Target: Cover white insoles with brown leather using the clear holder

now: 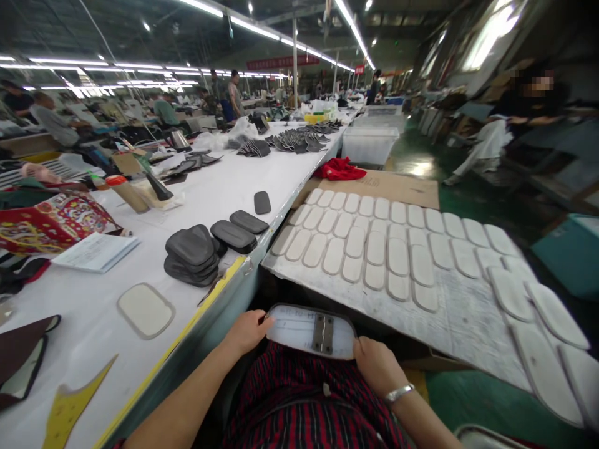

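At six o'clock, I see the left hand [250, 328] and right hand [377, 362] pinching a dark-rimmed, whitish, oblong, plastic-looking panel [297, 332].

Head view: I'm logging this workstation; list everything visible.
Panel: one, whitish, lower centre
Pale pads: many, off-white, right board
Dark pads: several, blackish, left table
Lone pad: one, cream, left table
Pointed piece: one, yellow, left table
Bag: one, mostly red, left table
Cloth: one, red, beyond board
Bins: several, mostly whitish, beyond cloth
People: several, varied clothing, background
Other items: uncounted, mixed colours, elsewhere
Left hand: one, bare, holding panel
Right hand: one, bare, holding panel
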Tool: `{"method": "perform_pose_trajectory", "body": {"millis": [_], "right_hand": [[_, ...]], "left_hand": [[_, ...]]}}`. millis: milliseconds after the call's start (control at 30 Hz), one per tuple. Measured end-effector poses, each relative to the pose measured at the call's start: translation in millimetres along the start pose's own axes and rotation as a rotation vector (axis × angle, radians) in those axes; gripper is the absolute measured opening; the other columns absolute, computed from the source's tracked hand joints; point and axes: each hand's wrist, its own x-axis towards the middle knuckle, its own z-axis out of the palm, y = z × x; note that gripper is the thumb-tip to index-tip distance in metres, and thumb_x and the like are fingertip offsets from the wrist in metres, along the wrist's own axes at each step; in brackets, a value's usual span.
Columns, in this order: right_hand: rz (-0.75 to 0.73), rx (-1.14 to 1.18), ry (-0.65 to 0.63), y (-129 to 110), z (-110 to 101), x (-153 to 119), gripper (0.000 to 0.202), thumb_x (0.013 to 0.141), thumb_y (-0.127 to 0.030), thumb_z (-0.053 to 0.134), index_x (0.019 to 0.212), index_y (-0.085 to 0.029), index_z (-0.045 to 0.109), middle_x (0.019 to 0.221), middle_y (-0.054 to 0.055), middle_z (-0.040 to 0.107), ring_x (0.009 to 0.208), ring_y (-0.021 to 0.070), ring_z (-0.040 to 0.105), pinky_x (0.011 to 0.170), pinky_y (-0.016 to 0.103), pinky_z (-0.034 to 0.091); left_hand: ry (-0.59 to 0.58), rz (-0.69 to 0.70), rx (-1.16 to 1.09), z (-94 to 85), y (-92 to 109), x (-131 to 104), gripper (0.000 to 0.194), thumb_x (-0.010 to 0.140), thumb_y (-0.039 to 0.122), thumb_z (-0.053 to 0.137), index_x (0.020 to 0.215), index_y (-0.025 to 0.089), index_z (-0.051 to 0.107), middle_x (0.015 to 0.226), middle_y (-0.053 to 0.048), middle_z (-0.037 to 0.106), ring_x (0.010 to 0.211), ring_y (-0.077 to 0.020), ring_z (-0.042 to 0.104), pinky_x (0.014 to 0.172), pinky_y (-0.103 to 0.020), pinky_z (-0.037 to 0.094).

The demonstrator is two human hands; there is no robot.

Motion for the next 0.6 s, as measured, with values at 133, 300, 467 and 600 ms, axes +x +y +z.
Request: {"method": "perform_pose_trajectory", "body": {"millis": [133,300,467,600], "right_hand": [[-0.053,-0.074,-0.011,-0.8,1.1,4.5,0.03,0.083,-0.007,0.032,0.08,-0.01,0.062,0.083,0.015,0.062,0.074,0.0245,0.061,0.059,0.03,0.04],[-0.026,-0.037,-0.009,2.3,5.4,6.9,0.031,0.085,-0.008,0.03,0.083,-0.01,0.061,0.086,0.016,0.062,0.077,0.0242,0.061,0.065,0.033,0.041],[-0.018,0.009,-0.007,2.2,5.5,8.6,0.031,0.086,-0.01,0.03,0.082,-0.009,0.061,0.086,0.016,0.062,0.079,0.0242,0.06,0.068,0.033,0.041],[-0.032,0.054,-0.006,4.5,4.0,8.4,0.029,0.085,-0.012,0.032,0.083,-0.009,0.061,0.085,0.017,0.062,0.079,0.0251,0.06,0.068,0.033,0.041]], "left_hand": [[0.006,0.005,0.008,1.8,-1.2,1.7,0.034,0.084,0.032,0.035,0.057,0.017,0.05,0.058,-0.002,0.056,0.058,-0.0132,0.05,0.055,-0.023,0.028],[0.031,-0.008,-0.007,5.2,0.2,-5.1,0.037,0.087,0.033,0.031,0.058,0.017,0.048,0.06,-0.002,0.058,0.06,-0.0131,0.052,0.057,-0.023,0.03],[0.051,-0.03,-0.042,7.2,3.5,-8.9,0.037,0.086,0.033,0.03,0.057,0.018,0.047,0.06,-0.004,0.058,0.059,-0.0147,0.053,0.058,-0.024,0.031],[0.044,-0.041,-0.095,5.7,2.6,-7.7,0.041,0.086,0.038,0.028,0.058,0.017,0.049,0.061,-0.004,0.06,0.062,-0.0159,0.056,0.059,-0.025,0.037]]}}
